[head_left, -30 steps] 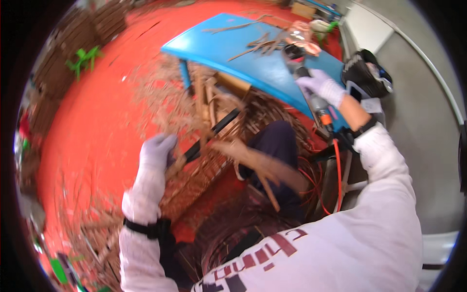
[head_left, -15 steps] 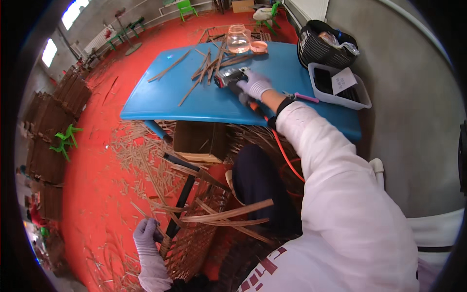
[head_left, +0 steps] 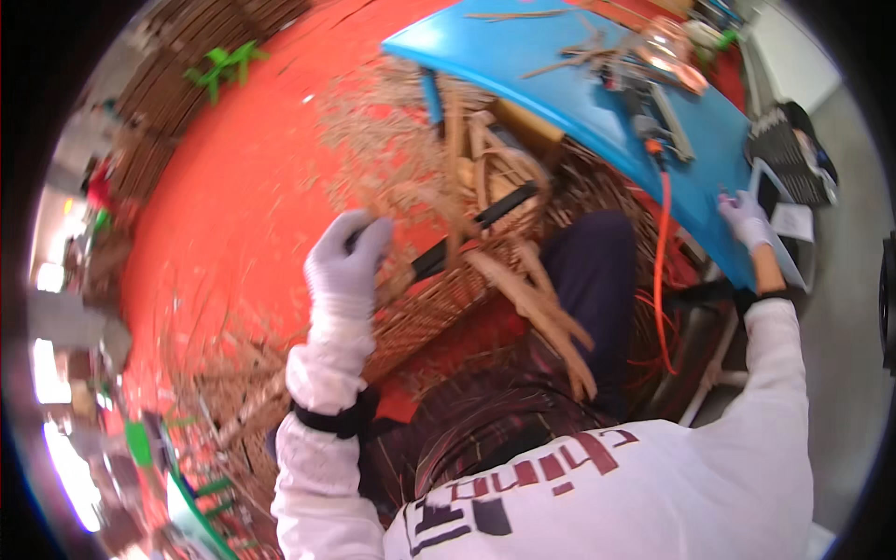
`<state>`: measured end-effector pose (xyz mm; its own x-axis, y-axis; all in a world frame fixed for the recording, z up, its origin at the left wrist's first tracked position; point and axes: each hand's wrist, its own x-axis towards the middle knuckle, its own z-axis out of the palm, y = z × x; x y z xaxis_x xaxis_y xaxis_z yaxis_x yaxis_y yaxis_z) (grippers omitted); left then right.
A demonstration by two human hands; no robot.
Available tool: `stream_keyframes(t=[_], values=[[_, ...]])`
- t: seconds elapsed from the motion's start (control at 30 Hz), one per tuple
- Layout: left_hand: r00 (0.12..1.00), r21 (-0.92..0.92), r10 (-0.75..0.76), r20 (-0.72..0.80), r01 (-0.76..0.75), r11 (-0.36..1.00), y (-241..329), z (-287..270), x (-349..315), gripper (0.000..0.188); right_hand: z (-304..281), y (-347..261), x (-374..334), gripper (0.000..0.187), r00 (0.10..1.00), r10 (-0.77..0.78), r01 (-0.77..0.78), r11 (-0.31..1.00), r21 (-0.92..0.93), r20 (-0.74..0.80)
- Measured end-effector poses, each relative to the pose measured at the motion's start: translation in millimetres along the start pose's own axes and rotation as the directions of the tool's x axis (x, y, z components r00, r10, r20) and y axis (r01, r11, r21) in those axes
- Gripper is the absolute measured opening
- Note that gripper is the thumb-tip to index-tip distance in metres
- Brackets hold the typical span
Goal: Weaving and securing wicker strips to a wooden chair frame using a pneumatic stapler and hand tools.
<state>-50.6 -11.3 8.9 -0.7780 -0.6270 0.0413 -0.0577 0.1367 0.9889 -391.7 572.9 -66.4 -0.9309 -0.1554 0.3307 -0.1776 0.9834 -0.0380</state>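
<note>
My gloved left hand (head_left: 343, 257) is raised over a woven seat (head_left: 448, 303) with a black frame bar (head_left: 509, 207). Its fingers are curled closed at the end of brown strips; blur hides what is between them. Flat brown strips (head_left: 532, 303) stick out of the weave toward my knee. At the right edge of the blue table (head_left: 523, 70), my gloved right hand (head_left: 747, 220) is closed over a small pink-handled tool, mostly hidden beneath it. A corded power tool (head_left: 642, 117) with an orange cord (head_left: 665, 252) lies on the table, apart from my hands.
A glass jar (head_left: 665, 47) and loose strips (head_left: 583, 58) lie on the far table. Beside my right hand are a white plastic bin (head_left: 789, 257) and a black striped basket (head_left: 784, 140). Wood scraps (head_left: 373, 131) litter the red floor (head_left: 233, 177); a cardboard box (head_left: 527, 121) sits under the table.
My right hand has let go of the power tool and moved right to the table edge. My left hand has lifted from the woven seat's frame. The view has turned and dipped.
</note>
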Motion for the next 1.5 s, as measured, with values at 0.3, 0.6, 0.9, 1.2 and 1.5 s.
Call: stream_keyframes(t=[0.3, 0.6, 0.9, 1.2, 1.5], values=[[0.988, -0.119, 0.146, 0.047, -0.14, 0.983, -3.6, -23.0, -27.6, 0.014, -193.2, -363.6, -79.1, 0.043, 0.406, -0.885, 0.807, 0.229, 0.545, -0.229], [0.981, -0.192, 0.15, 0.119, -0.126, 0.973, 1.0, -19.4, -25.8, 0.014, -163.3, -423.7, -96.9, 0.048, 0.214, -0.965, 0.882, 0.124, 0.454, -0.151], [0.975, -0.219, 0.123, 0.187, -0.081, 0.972, 4.3, -20.3, -22.0, 0.012, -155.3, -431.3, -97.4, 0.046, 0.211, -0.977, 0.849, 0.179, 0.498, -0.009], [0.978, -0.238, 0.087, 0.189, -0.04, 0.97, 7.1, -21.8, -22.1, 0.005, -152.2, -431.8, -80.0, 0.051, 0.144, -0.99, 0.734, 0.11, 0.671, 0.004], [0.982, -0.22, 0.061, 0.179, -0.021, 0.975, 6.2, -21.9, -20.0, 0.013, -150.7, -430.6, -73.0, 0.05, 0.143, -0.99, 0.669, 0.108, 0.735, 0.015]])
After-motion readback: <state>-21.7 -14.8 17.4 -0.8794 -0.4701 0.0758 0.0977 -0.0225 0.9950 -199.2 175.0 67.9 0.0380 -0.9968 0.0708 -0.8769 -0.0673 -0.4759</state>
